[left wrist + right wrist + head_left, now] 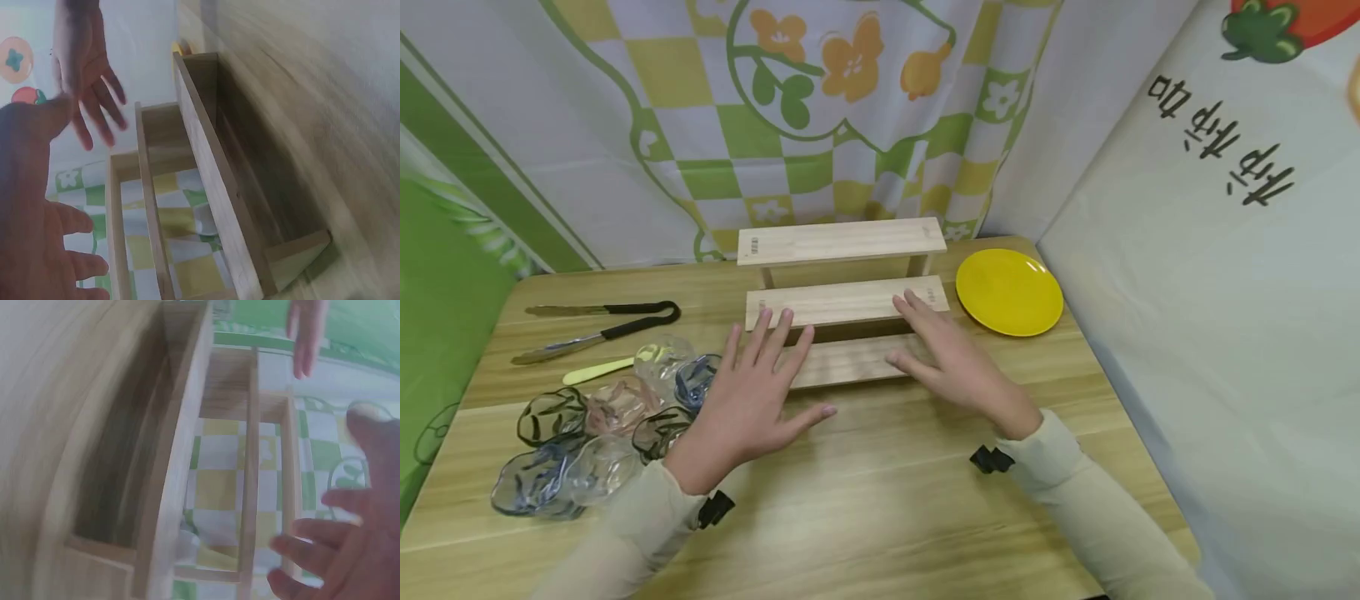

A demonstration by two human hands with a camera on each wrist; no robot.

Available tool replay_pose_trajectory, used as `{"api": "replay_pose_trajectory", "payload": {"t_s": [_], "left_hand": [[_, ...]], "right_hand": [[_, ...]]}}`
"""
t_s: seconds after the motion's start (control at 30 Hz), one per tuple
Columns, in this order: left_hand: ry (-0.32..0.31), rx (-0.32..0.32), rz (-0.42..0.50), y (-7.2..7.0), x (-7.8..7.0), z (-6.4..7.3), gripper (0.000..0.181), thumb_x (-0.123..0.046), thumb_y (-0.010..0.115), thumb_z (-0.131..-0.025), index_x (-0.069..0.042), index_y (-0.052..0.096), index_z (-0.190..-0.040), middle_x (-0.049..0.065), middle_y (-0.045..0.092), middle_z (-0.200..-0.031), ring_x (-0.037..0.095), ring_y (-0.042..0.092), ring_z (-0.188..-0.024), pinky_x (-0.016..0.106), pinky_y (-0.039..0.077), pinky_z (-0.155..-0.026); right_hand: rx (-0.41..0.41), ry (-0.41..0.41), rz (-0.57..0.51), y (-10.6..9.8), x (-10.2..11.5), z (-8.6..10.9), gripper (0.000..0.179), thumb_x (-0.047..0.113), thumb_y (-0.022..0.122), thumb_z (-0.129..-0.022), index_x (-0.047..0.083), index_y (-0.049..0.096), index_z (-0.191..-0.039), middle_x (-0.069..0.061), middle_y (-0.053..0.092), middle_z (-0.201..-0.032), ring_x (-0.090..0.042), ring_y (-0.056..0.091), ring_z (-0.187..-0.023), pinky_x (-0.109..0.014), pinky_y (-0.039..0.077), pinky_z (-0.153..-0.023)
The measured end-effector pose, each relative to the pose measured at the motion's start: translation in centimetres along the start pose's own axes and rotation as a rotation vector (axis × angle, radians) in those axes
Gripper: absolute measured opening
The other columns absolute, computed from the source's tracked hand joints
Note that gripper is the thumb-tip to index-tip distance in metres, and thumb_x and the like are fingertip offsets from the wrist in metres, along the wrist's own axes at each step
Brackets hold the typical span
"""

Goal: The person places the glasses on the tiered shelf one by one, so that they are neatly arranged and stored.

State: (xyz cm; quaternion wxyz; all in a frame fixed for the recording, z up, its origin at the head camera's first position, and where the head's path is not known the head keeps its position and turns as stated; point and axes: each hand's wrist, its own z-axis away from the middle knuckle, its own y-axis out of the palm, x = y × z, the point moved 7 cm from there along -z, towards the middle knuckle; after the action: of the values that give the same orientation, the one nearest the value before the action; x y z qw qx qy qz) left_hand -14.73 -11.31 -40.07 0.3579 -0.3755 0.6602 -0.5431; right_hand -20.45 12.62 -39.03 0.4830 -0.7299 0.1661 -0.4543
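Wooden rack (847, 303) | long axis left-right | lowest tier (850, 362) frontmost

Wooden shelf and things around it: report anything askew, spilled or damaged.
Nothing stands out: the wooden shelf stands upright, the yellow plate lies flat beside it, and no spill shows. The transparent cups overlap in view, so small chips can't be excluded.
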Motion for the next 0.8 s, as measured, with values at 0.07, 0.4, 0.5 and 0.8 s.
{"api": "replay_pose_trajectory", "payload": {"t_s": [0.07, 0.4, 0.5, 0.8], "left_hand": [[-0.018, 0.004, 0.029, 0.0, 0.1, 0.3, 0.097, -0.082, 0.031, -0.093, -0.018, 0.016, -0.164, 0.015, 0.005, -0.168, 0.036, -0.004, -0.152, 0.057, 0.0, -0.12], [-0.149, -0.25, 0.274, -2.5, 3.1, 5.3, 0.079, -0.049, 0.065, -0.096, -0.009, 0.036, -0.158, 0.018, 0.041, -0.154, 0.042, 0.038, -0.138, 0.062, 0.032, -0.109], [-0.224, -0.321, 0.334, -3.1, 4.7, 7.7, 0.075, -0.039, 0.073, -0.093, -0.008, 0.042, -0.154, 0.021, 0.05, -0.146, 0.045, 0.046, -0.128, 0.066, 0.038, -0.1], [-0.394, -0.311, 0.373, -2.0, 8.2, 12.5, 0.083, -0.035, 0.081, -0.087, -0.007, 0.042, -0.154, 0.03, 0.053, -0.138, 0.053, 0.049, -0.121, 0.073, 0.037, -0.093]], "right_hand": [[-0.097, 0.079, -0.216, -0.7, -1.2, 0.0, 0.067, 0.043, 0.06, -0.103, 0.01, 0.038, -0.156, -0.015, 0.043, -0.154, -0.033, 0.048, -0.134, -0.052, 0.039, -0.109], [-0.186, 0.611, -0.8, 1.4, -10.2, 2.6, 0.053, 0.024, 0.066, -0.101, 0.001, 0.045, -0.144, -0.021, 0.059, -0.123, -0.034, 0.062, -0.095, -0.046, 0.056, -0.084], [-0.115, 0.653, -0.801, 2.8, -11.2, 3.3, 0.055, 0.019, 0.066, -0.101, 0.0, 0.042, -0.146, -0.023, 0.055, -0.125, -0.034, 0.062, -0.097, -0.046, 0.057, -0.085], [-0.05, 0.662, -0.852, 5.4, -11.9, 3.4, 0.058, 0.01, 0.07, -0.098, -0.002, 0.04, -0.146, -0.025, 0.053, -0.119, -0.029, 0.064, -0.09, -0.036, 0.06, -0.076]]}}
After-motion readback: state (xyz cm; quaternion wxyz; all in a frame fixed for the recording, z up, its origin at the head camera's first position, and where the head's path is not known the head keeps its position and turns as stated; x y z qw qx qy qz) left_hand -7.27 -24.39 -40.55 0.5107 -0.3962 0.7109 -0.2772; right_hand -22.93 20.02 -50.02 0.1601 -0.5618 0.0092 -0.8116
